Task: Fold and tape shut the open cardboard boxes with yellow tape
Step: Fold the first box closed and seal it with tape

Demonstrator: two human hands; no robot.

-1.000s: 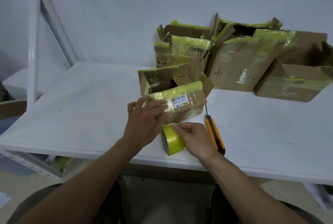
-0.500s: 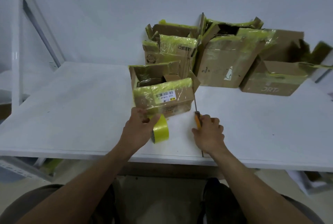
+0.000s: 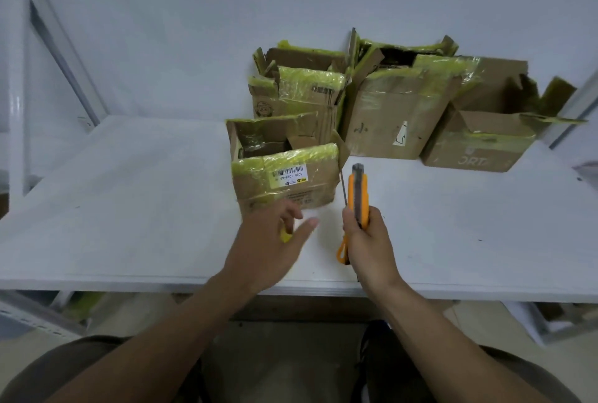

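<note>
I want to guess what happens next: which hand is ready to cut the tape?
Probably the right. The right hand grips the orange knife, raised beside the front box; the left hand covers the tape roll.

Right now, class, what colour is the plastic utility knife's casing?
Orange, with a grey centre: utility knife; head view.

1. The front box is brown cardboard banded in glossy yellow-green tape. Its white label is striped with black barcode bars.
2. The utility knife is bright orange with a dark grey strip down its middle.
3. A sliver of the tape roll shows yellow.
4. The back boxes are brown, patched yellow-green; the right-hand box carries faded white lettering.
5. The table is white and the wall pale grey.
</note>
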